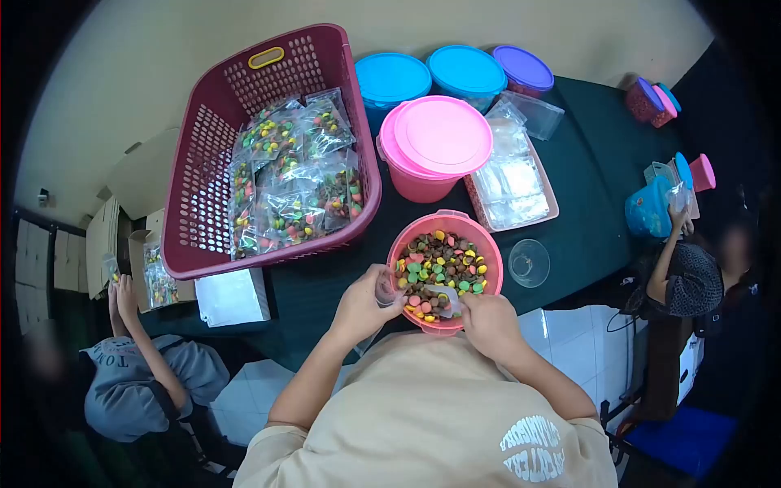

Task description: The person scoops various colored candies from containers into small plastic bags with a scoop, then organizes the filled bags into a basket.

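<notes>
A pink tub [494, 259] in front of me holds many small chips in brown, green, yellow and pink. At its left rim, my left hand [364, 305] is closed around what looks like a clear plastic bag [386, 291], partly hidden by the fingers. My right hand [492, 324] reaches over the near right rim and grips a pale translucent scoop [447, 300], whose head lies among the chips. Right of the tub stands a clear round cup [530, 263].
A maroon basket [370, 191] filled with bagged chips stands to the left. Behind the tub are a pink lidded bucket [435, 138], blue-lidded containers [467, 70] and a tray of clear bags [512, 191]. People work at left [154, 382] and right [687, 276].
</notes>
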Available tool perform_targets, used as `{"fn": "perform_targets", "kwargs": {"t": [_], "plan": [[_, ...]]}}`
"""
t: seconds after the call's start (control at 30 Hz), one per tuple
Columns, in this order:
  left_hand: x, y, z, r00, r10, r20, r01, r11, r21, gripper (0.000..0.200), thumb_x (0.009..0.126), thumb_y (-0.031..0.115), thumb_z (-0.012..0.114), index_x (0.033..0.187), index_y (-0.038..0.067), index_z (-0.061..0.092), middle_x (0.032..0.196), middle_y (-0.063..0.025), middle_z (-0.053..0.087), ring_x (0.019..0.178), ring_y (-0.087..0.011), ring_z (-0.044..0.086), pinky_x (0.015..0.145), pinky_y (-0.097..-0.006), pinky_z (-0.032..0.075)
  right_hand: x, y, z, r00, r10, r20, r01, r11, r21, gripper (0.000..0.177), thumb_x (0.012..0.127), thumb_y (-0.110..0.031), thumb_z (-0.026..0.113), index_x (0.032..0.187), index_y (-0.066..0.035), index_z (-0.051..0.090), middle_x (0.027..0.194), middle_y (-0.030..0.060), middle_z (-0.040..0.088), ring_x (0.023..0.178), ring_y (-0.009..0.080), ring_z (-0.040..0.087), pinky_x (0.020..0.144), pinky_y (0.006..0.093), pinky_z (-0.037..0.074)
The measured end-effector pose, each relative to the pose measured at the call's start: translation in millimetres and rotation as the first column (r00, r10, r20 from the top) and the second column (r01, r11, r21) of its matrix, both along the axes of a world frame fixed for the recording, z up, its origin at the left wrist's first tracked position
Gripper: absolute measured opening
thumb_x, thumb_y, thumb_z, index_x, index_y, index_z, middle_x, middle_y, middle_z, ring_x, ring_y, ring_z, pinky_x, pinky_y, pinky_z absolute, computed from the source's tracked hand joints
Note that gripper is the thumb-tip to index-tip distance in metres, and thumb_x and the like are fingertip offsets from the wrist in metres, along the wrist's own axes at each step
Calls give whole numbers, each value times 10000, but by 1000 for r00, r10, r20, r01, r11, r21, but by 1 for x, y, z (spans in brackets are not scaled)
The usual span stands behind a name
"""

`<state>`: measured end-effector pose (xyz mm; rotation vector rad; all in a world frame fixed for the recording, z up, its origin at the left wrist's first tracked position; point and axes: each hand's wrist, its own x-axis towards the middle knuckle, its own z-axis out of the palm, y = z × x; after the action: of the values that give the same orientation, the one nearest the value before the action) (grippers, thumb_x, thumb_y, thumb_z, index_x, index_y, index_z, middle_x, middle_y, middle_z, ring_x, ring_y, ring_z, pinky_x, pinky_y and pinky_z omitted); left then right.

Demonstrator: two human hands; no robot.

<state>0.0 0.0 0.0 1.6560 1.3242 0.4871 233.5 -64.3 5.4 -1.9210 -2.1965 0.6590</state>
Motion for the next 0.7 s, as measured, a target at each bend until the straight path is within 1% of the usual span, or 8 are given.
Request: {"fn": "perform_targets", "kwargs": {"t": [0.07, 0.2, 0.3, 0.37, 0.43, 0.53, 0.63, 0.7], "plan": [[1, 2, 1, 1000, 10, -10, -10, 1000, -5, 475, 745, 228, 755, 1099, 13, 522, 949, -131, 637, 866, -228, 642, 816, -330, 496, -5, 5, 1, 993, -102, -65, 102, 995, -13, 174, 872, -220, 548, 828, -71, 626, 701, 144, 641, 673, 332, 628, 669, 456, 486], [1, -1, -6, 1000, -3, 3, 3, 999, 42, 460, 741, 197, 752, 1091, 11, 520, 924, -122, 634, 861, -205, 638, 801, -326, 500, -8, 7, -7, 989, -126, -81, 126, 992, -3, 194, 877, -225, 543, 803, -62, 617, 673, 137, 633, 644, 329, 624, 630, 458, 485], [-1, -3, -9, 998, 12, 65, -11, 1000, -17, 463, 735, 164, 754, 1095, 13, 505, 921, -114, 619, 874, -184, 625, 809, -311, 491, -16, 13, -17, 973, -189, -132, 194, 981, 28, 203, 879, -237, 544, 798, -66, 619, 659, 129, 631, 626, 322, 623, 599, 454, 483], [0, -2, -11, 1000, -11, 25, 10, 998, 59, 474, 737, 177, 757, 1102, 18, 500, 928, -117, 613, 881, -180, 622, 813, -302, 485, -19, 20, -31, 979, -157, -127, 174, 974, 144, 211, 883, -250, 545, 802, -75, 630, 649, 131, 628, 617, 319, 624, 595, 447, 488], [1, 0, -10, 999, 13, 30, -15, 997, 78, 497, 732, 186, 760, 1118, 15, 498, 942, -132, 616, 892, -202, 629, 817, -311, 487, -15, 34, -34, 987, -132, -91, 146, 974, 173, 213, 884, -263, 549, 812, -83, 637, 660, 129, 631, 630, 319, 627, 602, 446, 489], [1, -3, 0, 999, -13, -29, 16, 994, 104, 519, 724, 225, 750, 1127, 18, 496, 948, -159, 621, 901, -294, 629, 801, -356, 494, -9, 42, -29, 928, -226, -298, 238, 971, 5, 195, 864, -265, 581, 813, -87, 644, 670, 122, 633, 639, 328, 617, 611, 442, 477], [-1, -6, -1, 998, 18, -53, -9, 986, 166, 564, 721, 224, 766, 1154, 2, 481, 987, -148, 631, 902, -261, 634, 809, -347, 495, 3, 46, -15, 971, -100, -216, 132, 982, 138, 196, 859, -256, 590, 785, -82, 643, 669, 119, 634, 639, 322, 616, 638, 428, 473], [-1, -11, 5, 995, 40, -91, -18, 974, 225, 578, 714, 223, 773, 1162, 14, 473, 981, -140, 634, 883, -258, 634, 791, -349, 496, 11, 45, -2, 962, -114, -246, 146, 982, 116, 196, 851, -258, 600, 780, -85, 659, 657, 117, 634, 629, 316, 614, 655, 411, 463]]}}
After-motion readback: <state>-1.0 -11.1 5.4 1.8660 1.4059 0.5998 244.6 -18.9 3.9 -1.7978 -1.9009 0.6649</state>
